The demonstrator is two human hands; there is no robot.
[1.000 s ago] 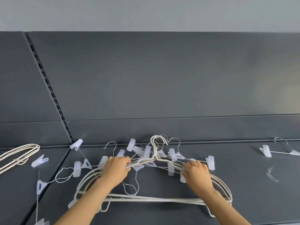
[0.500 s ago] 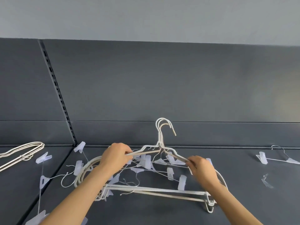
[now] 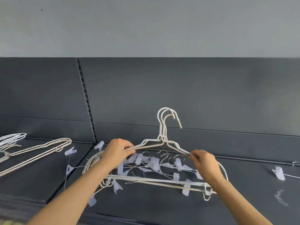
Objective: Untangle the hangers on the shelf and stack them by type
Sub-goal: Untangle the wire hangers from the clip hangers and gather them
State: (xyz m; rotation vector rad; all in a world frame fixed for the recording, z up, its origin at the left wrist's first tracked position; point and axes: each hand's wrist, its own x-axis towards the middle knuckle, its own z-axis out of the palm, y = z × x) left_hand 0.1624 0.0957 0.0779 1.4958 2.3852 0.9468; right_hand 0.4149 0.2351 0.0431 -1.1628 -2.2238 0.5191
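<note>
With the left hand [image 3: 116, 153] gripping one shoulder and the right hand [image 3: 205, 163] pinching the other, the white hangers [image 3: 162, 139] stand hooks-up over the shelf [image 3: 162, 208], so lift level and gently, shaking loose the clip hangers [image 3: 154, 163] tangled inside.

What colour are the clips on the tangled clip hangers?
Translucent pale lilac-white clips, clearest in the head view.

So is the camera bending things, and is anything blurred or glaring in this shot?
Head view: the wide lens makes the slotted upright lean; the light is soft and even, with no glare and barely any shadows; the white hangers held by the left hand and right hand look fairly sharp; the loose clear clip at lower right is smeared.
</note>
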